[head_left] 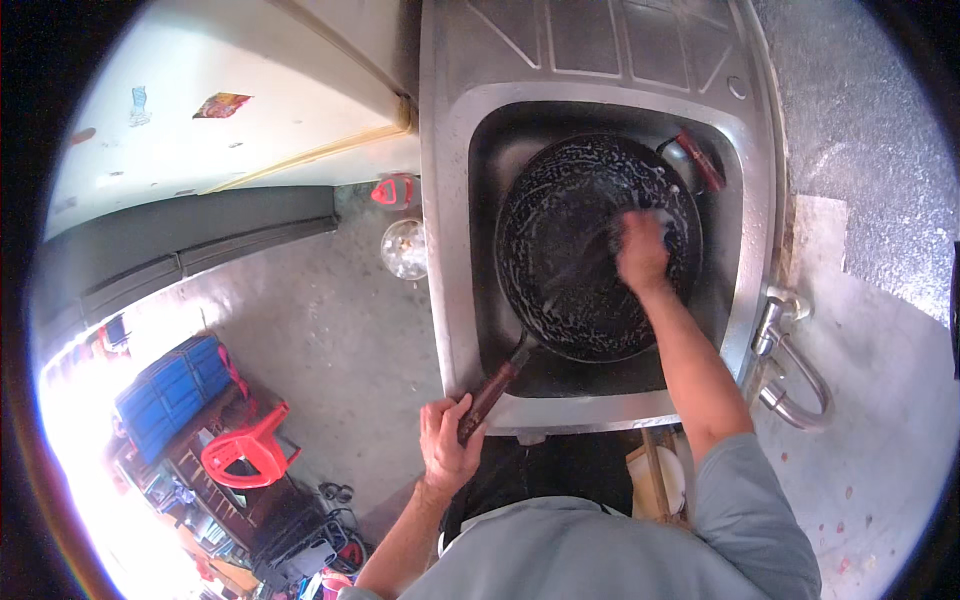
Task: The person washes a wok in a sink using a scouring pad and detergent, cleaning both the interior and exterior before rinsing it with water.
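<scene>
- Gripping the butt of a long reddish-brown handle [488, 398], the left hand [449, 442] has its fingers and thumb wrapped around it.
- That handle belongs to a large round black pan [570, 240], which sits inside a rectangular stainless-steel sink [455, 250], with white foam streaked over its inner surface.
- The right hand [643, 250] is inside the pan, right of its middle, fingers bent inward; blur hides how tightly, and I cannot tell whether it holds anything.
- Pressing hard off-centre there could swivel the pan, if the left hand's hold is loose.
- Slick foam could let the right hand skid outward into the short reddish-brown side grip [702, 162].
- Lifting or dropping the long handle, which crosses the sink's near-left corner, could tip the pan and slop suds.
</scene>
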The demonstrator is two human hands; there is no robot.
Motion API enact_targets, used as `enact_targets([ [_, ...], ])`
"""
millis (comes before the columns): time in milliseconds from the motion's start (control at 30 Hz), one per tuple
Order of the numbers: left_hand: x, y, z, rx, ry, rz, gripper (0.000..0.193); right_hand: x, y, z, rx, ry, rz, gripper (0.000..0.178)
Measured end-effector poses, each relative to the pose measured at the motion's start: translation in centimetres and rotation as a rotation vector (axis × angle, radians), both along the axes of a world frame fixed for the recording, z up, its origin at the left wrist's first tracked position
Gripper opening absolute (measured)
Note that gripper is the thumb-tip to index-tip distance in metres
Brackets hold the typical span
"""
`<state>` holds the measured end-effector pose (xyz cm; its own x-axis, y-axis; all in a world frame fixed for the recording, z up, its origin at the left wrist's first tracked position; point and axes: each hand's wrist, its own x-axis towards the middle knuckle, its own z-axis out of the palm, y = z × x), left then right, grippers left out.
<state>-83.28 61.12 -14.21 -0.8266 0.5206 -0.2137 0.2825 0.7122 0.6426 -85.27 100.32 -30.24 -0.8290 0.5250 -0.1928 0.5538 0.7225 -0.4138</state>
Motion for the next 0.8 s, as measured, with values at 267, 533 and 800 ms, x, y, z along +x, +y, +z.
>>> enact_targets([
  [267, -0.2, 0.1, 0.1, -0.011, 0.017, 0.006, 0.053, 0.5, -2.2, 0.2, -0.075, 0.117, 0.220, 0.031],
  [533, 0.4, -0.9, 0.1, -0.022, -0.008, 0.019, 0.053, -1.0, -7.4, 1.2, -0.186, 0.052, 0.501, 0.031],
  [800, 0.5, -0.5, -0.3, -0.011, -0.018, 0.012, 0.053, -5.8, -6.2, -0.9, -0.119, 0.122, 0.258, 0.030],
])
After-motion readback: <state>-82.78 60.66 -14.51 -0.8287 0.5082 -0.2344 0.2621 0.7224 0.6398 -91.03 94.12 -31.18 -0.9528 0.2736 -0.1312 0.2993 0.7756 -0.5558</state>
